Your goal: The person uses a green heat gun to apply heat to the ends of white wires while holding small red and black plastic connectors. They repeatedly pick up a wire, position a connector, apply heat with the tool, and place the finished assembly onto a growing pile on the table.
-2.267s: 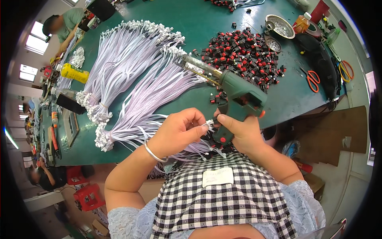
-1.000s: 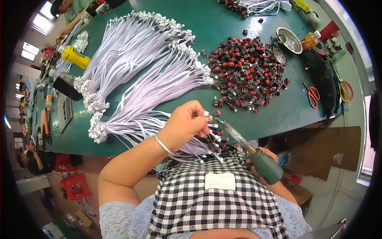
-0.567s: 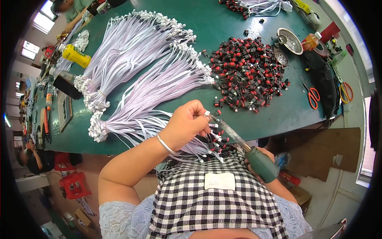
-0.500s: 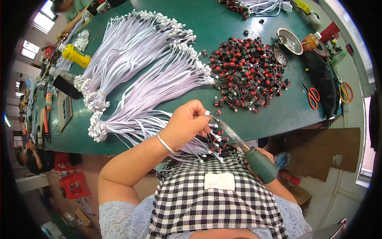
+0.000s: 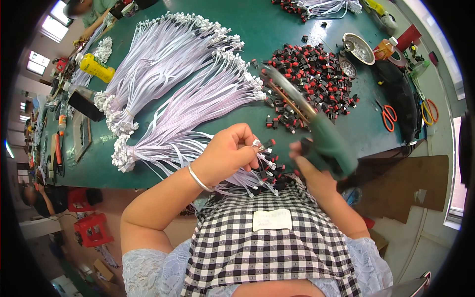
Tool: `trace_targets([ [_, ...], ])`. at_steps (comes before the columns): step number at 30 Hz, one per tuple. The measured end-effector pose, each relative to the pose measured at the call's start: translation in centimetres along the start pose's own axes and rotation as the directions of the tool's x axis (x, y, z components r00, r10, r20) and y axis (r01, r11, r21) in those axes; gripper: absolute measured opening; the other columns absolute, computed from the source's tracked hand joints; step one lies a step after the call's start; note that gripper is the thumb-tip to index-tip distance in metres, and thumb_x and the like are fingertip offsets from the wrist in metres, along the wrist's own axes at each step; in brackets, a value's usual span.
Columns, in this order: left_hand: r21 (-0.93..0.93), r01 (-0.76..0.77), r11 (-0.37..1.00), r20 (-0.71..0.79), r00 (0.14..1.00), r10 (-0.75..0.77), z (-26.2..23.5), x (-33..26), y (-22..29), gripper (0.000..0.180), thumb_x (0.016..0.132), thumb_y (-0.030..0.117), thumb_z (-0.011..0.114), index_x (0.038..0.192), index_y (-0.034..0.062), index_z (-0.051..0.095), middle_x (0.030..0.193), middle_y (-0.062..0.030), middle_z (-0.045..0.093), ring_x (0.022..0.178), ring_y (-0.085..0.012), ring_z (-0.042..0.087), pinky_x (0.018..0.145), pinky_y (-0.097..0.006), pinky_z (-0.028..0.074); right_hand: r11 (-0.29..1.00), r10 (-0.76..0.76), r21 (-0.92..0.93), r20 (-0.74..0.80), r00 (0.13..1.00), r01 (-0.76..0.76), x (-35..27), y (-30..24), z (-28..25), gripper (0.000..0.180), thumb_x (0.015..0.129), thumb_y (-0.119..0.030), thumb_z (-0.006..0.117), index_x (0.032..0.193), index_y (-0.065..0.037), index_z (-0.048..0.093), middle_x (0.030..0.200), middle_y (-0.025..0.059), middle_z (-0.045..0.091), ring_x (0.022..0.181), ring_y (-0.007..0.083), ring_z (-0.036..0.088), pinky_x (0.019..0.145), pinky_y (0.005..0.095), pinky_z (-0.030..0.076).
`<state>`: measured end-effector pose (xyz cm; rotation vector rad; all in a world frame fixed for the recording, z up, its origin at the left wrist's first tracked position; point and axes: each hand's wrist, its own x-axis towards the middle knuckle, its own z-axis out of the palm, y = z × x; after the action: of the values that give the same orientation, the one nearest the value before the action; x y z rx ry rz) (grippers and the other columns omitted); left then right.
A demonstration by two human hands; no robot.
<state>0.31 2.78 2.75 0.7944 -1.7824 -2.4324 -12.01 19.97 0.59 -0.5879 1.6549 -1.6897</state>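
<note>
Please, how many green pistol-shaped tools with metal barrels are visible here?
1. The green pistol-shaped tool is in the person's right hand; in this view, its metal barrel crosses the heap of small black-and-red blocks. Others could be hidden.

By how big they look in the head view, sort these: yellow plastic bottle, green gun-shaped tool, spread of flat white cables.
1. Spread of flat white cables
2. Green gun-shaped tool, held in the right hand, likely nearer the camera
3. Yellow plastic bottle
</note>
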Motion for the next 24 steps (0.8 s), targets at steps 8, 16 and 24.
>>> trace_targets([
  [8, 0.009, 0.050, 0.999, 0.053, 0.997, -0.050, 0.1, -1.2, 0.7, 0.011, 0.079, 0.002, 0.055, 0.084, 0.0054, 0.045, 0.086, -0.0040, 0.050, 0.064, -0.0083, 0.054, 0.054, -0.021, 0.044, 0.925, -0.295, -0.187, 0.191, 0.936, 0.330, 1.9, 0.9, 2.6, 0.031, 0.070, 0.000, 0.062, 0.099, -0.004, 0.054, 0.089, 0.0052, 0.057, 0.075, 0.0144, 0.056, 0.072, 0.0282, 0.046],
  [16, 0.472, -0.213, 0.856, 0.080, 0.977, 0.199, 0.0, -1.2, -0.5, 0.016, 0.081, 0.007, 0.055, 0.093, 0.0041, 0.045, 0.079, -0.0005, 0.048, 0.062, -0.0032, 0.043, 0.052, -0.019, 0.035, 0.991, -0.069, -0.101, 0.132, 0.989, 0.083, 1.2, -0.6, 2.9, 0.020, 0.074, -0.003, 0.062, 0.093, -0.004, 0.055, 0.077, 0.0008, 0.055, 0.066, 0.0060, 0.053, 0.055, 0.0209, 0.044],
  [24, 0.339, -0.128, 0.932, -0.014, 0.990, 0.141, -0.6, -1.5, -0.3, 0.015, 0.079, 0.003, 0.056, 0.091, 0.0029, 0.047, 0.068, 0.0023, 0.050, 0.056, -0.0035, 0.047, 0.050, -0.017, 0.037, 0.996, 0.093, -0.027, 0.113, 0.989, -0.090, 0.7, -1.6, 3.1, 0.016, 0.078, -0.006, 0.058, 0.093, -0.004, 0.055, 0.076, -0.0012, 0.053, 0.060, 0.0039, 0.047, 0.051, 0.0190, 0.038],
])
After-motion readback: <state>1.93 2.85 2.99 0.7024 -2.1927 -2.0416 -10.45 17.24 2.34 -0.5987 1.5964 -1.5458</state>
